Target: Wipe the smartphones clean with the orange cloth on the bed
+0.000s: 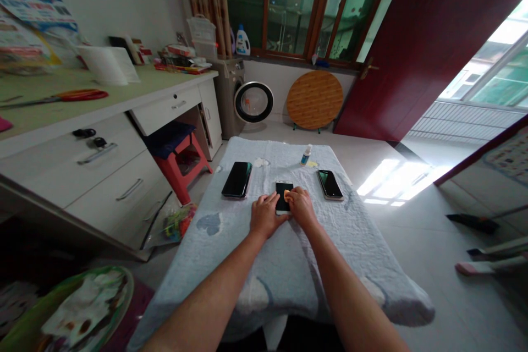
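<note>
A white-framed smartphone (282,206) lies face up in the middle of a table spread with a light blue cloth (231,264). My left hand (264,214) grips it along its left side and bottom edge. Pinched in the fingers of my right hand (302,207) is a small orange cloth (287,195), pressed against the dark screen. To the left rests a larger black smartphone (237,179); to the right, another smartphone (330,184) with a dark screen. Behind them stands a small spray bottle (306,154) with a white cap.
A long desk (165,91) on the left carries a paper roll (105,65) and red-handled scissors (78,95). Beneath it is a red stool (181,173). A full waste bin (127,297) stands at lower left. Farther back are a washing machine (226,88) with its door ajar and a round wooden tabletop (315,100).
</note>
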The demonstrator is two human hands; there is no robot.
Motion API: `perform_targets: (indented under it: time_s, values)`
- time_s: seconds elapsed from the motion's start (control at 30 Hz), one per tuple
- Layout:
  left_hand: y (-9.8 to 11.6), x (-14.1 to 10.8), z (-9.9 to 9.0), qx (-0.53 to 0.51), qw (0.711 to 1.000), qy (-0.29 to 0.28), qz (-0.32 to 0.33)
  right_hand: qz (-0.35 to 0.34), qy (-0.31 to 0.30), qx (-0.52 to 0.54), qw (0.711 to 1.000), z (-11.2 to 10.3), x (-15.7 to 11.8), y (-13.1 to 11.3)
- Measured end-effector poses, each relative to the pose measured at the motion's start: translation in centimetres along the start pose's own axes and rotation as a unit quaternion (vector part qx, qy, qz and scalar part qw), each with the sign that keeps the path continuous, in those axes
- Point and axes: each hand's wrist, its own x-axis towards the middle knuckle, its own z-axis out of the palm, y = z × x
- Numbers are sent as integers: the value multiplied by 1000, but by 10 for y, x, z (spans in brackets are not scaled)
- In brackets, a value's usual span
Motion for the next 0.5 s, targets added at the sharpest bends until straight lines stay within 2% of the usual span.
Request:
perform_targets:
  time_s: [0.3, 0.5]
  values:
    - [1, 0, 0, -1, 1000, 6, 1, -7, 77, 8, 997, 11, -14, -6]
    - [2, 0, 0, -3, 1000, 11, -11, -26, 81, 29, 996, 11, -13, -7]
